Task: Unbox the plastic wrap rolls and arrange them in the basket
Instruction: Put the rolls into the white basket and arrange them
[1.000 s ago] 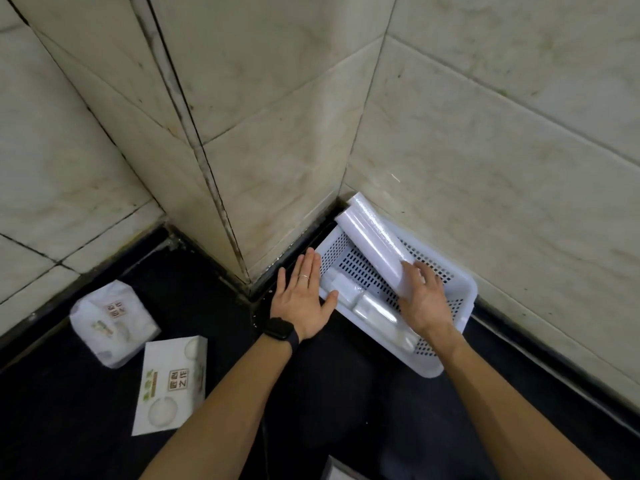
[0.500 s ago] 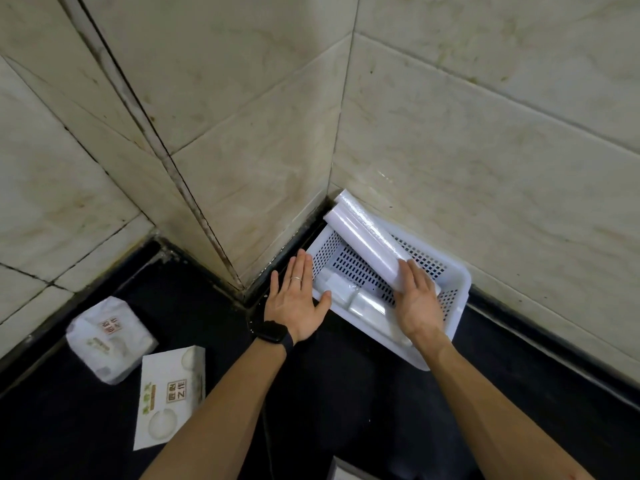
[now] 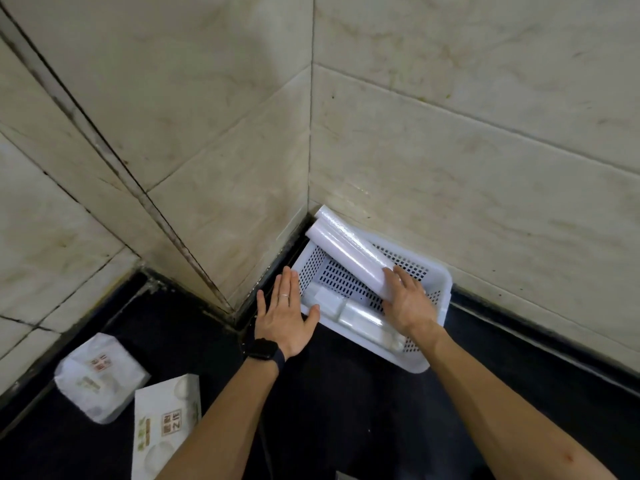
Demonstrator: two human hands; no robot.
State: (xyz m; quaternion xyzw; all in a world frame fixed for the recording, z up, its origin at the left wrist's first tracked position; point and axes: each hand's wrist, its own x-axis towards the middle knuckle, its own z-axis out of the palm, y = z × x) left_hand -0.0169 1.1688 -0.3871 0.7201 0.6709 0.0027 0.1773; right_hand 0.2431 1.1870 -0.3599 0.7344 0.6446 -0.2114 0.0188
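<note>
Left hand [image 3: 284,320] spread flat, fingers straight, thumb at the rim of a white basket [image 3: 440,282]. Right hand [image 3: 412,303] lies over the near end of a long roll [image 3: 346,251] propped across the basket's far corner. Whether it grips cannot be told. Shorter rolls [image 3: 360,320] lie inside, between the hands.

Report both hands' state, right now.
Left hand: open, flat against the basket side.
Right hand: holding the long roll by its near end.
</note>
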